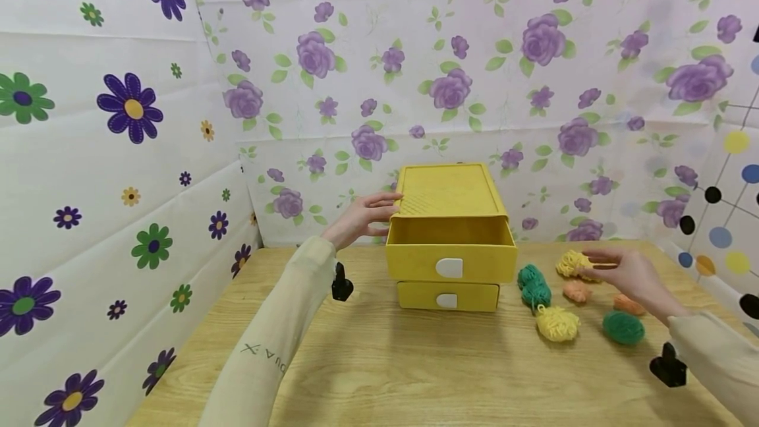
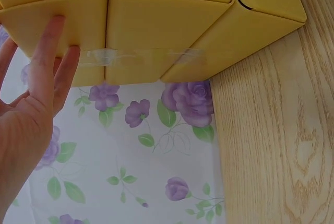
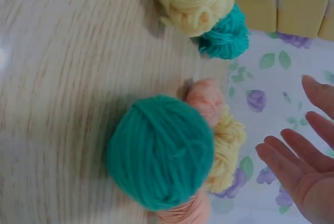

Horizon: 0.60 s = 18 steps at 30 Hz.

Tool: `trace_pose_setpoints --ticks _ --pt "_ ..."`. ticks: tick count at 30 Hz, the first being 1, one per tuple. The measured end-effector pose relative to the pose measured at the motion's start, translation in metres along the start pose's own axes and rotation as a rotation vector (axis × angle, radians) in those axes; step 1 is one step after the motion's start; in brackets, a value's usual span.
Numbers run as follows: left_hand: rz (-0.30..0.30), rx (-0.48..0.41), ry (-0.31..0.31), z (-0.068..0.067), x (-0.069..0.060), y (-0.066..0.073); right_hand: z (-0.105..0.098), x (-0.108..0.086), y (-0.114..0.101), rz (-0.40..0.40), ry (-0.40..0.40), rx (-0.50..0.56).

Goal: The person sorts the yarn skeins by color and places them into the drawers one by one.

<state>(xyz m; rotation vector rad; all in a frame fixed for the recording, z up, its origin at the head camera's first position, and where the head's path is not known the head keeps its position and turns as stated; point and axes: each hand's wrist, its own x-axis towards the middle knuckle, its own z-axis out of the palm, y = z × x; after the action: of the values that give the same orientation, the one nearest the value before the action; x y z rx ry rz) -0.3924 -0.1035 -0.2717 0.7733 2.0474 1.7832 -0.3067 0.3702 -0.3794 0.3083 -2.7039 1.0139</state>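
Note:
A yellow drawer box (image 1: 450,190) stands on the table, its upper drawer (image 1: 421,263) pulled out and its lower drawer (image 1: 415,295) nearly flush. At the box's upper left side is my left hand (image 1: 364,219); in the left wrist view its extended fingers (image 2: 49,41) touch the yellow side wall. My right hand (image 1: 631,275) hovers above the yarn balls on the right with relaxed fingers, holding nothing. Near it lie a green yarn ball (image 1: 623,327), peach yarn balls (image 1: 577,291) and a yellow yarn bundle (image 1: 572,263). Closer to the box are teal yarn (image 1: 534,287) and another yellow ball (image 1: 557,323).
The wooden table (image 1: 367,361) extends in front of the box. Floral cloth (image 1: 332,117) hangs behind it, with patterned sheets on the left and right. A black wrist mount (image 1: 341,283) sits by the left sleeve, and another (image 1: 669,366) by the right.

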Motion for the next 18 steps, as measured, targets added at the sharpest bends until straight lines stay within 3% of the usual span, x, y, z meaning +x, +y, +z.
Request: trace_pose_setpoints --ticks 4,10,18 --pt "-0.004 0.002 0.025 -0.003 0.004 -0.005 0.005 0.003 0.006 0.037 -0.064 -0.057" --pt "0.003 0.001 0.041 -0.005 0.007 -0.008 0.016 0.006 0.013 0.121 -0.155 0.03" --pt "-0.005 0.019 -0.001 0.001 -0.003 0.005 0.025 0.01 0.02 0.076 -0.124 -0.063"
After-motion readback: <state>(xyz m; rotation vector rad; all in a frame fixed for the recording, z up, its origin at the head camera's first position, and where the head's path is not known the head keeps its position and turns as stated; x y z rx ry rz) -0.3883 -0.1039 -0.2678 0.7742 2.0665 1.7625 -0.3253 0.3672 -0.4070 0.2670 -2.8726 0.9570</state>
